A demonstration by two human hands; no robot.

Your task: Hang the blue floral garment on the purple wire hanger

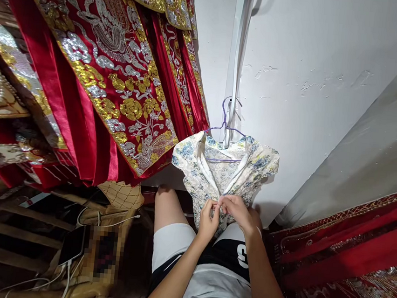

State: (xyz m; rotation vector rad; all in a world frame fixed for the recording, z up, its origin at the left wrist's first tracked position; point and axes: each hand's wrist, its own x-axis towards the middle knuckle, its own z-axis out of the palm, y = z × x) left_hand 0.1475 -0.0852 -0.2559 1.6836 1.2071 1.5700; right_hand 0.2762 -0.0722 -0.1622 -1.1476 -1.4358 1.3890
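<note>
A white short-sleeved blouse point(196, 177) with blue and yellow flowers hangs in front of me on a purple wire hanger point(215, 128). Its collar lies open in a V that closes at the chest. Just below that V, my left hand point(209, 221) pinches the front edge of the cloth with thumb and fingers. My right hand point(237, 211) meets it from the other side, its fingers also closed on the blouse front. The fingertips of both hands almost touch. Whatever small part lies between them is hidden.
Red costumes with gold and silver sequins point(132, 110) hang at the left. A bamboo bench point(23, 214) at lower left bears a phone point(72, 245) with white cables. Behind the blouse stands a white wall point(299, 51); a red embroidered cloth point(350, 248) is at right.
</note>
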